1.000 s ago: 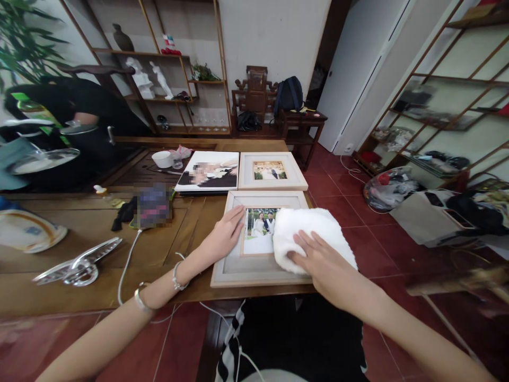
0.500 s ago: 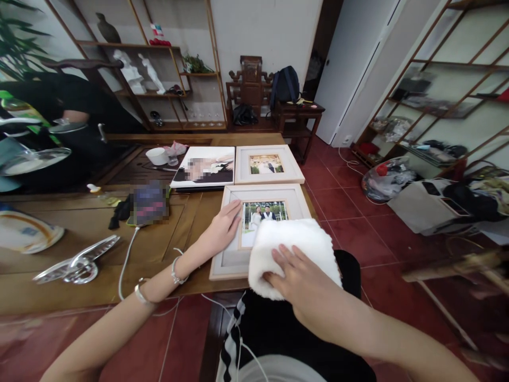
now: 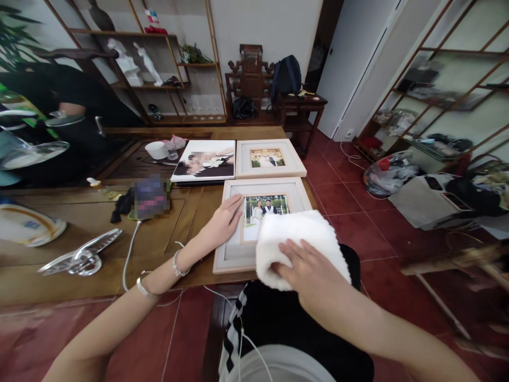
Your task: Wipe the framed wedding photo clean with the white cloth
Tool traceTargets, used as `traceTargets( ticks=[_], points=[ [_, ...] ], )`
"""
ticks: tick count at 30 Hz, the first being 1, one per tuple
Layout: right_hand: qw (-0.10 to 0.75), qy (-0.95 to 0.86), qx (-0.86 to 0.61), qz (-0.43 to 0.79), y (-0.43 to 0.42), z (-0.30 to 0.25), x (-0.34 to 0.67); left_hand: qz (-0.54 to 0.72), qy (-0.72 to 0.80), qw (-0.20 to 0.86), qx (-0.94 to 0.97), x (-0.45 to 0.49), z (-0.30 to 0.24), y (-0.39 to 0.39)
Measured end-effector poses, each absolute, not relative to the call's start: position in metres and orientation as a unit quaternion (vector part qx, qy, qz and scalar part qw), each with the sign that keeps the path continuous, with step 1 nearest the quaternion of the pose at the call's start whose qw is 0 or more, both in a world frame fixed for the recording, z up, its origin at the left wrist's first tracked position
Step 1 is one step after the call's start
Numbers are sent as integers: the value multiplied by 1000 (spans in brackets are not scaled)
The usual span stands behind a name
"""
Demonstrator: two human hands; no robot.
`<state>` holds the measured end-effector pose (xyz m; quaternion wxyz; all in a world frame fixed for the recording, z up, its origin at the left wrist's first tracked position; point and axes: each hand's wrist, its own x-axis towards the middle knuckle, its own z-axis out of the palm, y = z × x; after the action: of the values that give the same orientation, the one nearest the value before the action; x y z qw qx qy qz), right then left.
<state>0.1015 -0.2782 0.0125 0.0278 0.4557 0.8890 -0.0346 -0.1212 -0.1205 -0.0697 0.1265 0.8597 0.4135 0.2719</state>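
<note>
Right hand grasping a fluffy white folded cloth over the lower right of a pale rectangular wood-edged picture frame; left hand laid flat on its left border. Light, even strokes, frame braced, should serve best. Beneath: brown wooden table; beyond: red tiled floor.

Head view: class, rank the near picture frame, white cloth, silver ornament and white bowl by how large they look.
1. Near picture frame and white cloth: close, each partly covered, so not ranked apart
2. Silver ornament
3. White bowl
</note>
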Motion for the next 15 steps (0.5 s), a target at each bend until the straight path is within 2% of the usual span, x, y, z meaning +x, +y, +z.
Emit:
traceTargets(
  ticks=[5,10,15],
  points=[
    [17,886,464,-16,-279,15,113,268,419,130,857,-119,-69,-122],
    [-27,895,445,-7,-276,-1,60,278,427,148,848,-122,-66,-121],
    [-51,881,470,-4,-272,-13,5,305,429,221,821,-128,-58,-120]
  ],
)
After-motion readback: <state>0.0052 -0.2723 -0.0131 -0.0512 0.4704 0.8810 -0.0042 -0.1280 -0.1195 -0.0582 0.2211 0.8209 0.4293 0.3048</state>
